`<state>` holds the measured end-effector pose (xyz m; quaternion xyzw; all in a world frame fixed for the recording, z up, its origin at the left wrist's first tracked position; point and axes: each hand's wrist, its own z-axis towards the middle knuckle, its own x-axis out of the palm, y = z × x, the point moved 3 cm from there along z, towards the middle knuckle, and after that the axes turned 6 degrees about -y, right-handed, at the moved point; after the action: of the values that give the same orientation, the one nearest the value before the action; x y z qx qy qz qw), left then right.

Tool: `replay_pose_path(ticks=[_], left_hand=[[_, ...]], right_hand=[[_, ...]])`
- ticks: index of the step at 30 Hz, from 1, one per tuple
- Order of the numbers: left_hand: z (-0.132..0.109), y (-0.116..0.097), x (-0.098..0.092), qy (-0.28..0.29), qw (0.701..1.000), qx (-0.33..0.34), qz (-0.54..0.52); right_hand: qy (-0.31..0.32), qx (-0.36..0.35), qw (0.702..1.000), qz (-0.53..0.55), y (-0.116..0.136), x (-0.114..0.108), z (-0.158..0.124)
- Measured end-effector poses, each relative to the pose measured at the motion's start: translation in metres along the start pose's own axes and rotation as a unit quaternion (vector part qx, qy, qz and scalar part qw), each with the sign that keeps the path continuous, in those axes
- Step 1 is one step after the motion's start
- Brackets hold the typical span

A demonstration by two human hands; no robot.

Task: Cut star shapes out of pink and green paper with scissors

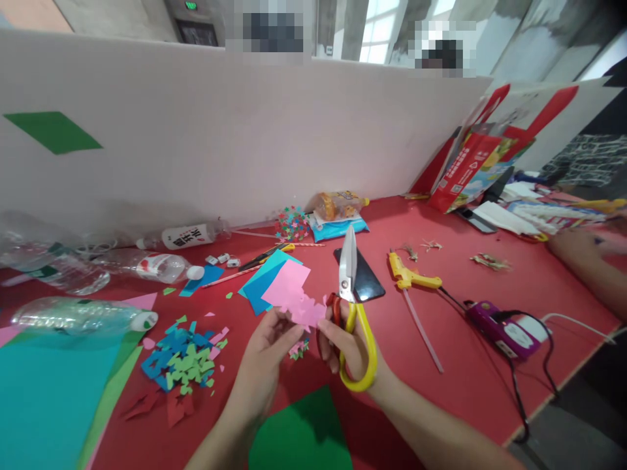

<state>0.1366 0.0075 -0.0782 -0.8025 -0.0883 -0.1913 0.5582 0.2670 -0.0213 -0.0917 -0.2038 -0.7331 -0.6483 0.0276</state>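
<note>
My left hand (269,346) pinches a small pink paper cut-out (307,311) above the red table (470,339). My right hand (350,346) also touches that cut-out with its fingertips while its fingers pass through the yellow handles of a pair of scissors (353,307). The scissors' blades are together and point up and away from me. A sheet of pink paper (287,282) lies on blue paper (264,277) just behind my hands. A pile of blue, green and pink paper shapes (183,359) sits to the left.
Clear plastic bottles (73,316) lie at the left. A yellow glue gun (409,274) and a purple power strip (494,326) with cables lie at the right. Another person's arm (588,267) rests at the far right. A white partition (245,130) stands behind. Green paper (304,437) lies near me.
</note>
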Motion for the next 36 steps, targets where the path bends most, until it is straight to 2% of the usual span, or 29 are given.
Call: replay_pose_path(ticks=[4,8,10,12,14,17,19,22,25,29,32,36], left_hand=[[-0.003,0.009,0.002,0.04,0.993,-0.09,-0.069],[0.001,0.01,0.001,-0.023,0.997,-0.063,-0.039],[0.004,0.005,0.003,-0.031,0.998,-0.054,-0.013],[0.006,0.0,0.006,-0.01,0.997,-0.07,-0.01],[0.007,-0.003,0.008,0.015,0.992,-0.113,-0.053],[0.006,-0.001,0.012,0.078,0.968,-0.191,-0.141],[0.005,0.002,0.013,0.1,0.957,-0.202,-0.182],[0.007,0.008,0.008,0.075,0.958,-0.173,-0.217],[0.007,0.016,0.005,0.07,0.967,-0.138,-0.201],[0.007,0.021,0.002,0.053,0.994,-0.047,-0.088],[0.009,0.019,-0.002,0.032,0.999,0.023,0.021],[0.01,0.014,-0.003,0.034,0.994,0.028,0.097]], right_hand=[[0.001,0.016,1.0,-0.021,-0.003,0.0,0.001],[0.013,0.019,0.999,-0.039,-0.006,-0.001,-0.001],[0.015,0.015,0.999,-0.046,-0.004,-0.003,-0.002],[0.012,0.007,0.999,-0.047,0.0,-0.004,-0.003],[0.01,0.0,0.999,-0.044,0.005,-0.006,-0.002],[0.016,0.0,0.999,-0.037,0.009,-0.008,-0.001],[0.018,0.001,0.999,-0.034,0.01,-0.009,0.0],[0.018,0.004,0.999,-0.033,0.009,-0.009,0.001],[0.017,0.006,0.999,-0.039,0.005,-0.009,0.002],[0.02,0.011,0.998,-0.06,0.0,-0.011,0.003],[0.024,0.022,0.996,-0.08,-0.002,-0.012,0.003],[0.025,0.038,0.993,-0.109,-0.005,-0.012,0.001]])
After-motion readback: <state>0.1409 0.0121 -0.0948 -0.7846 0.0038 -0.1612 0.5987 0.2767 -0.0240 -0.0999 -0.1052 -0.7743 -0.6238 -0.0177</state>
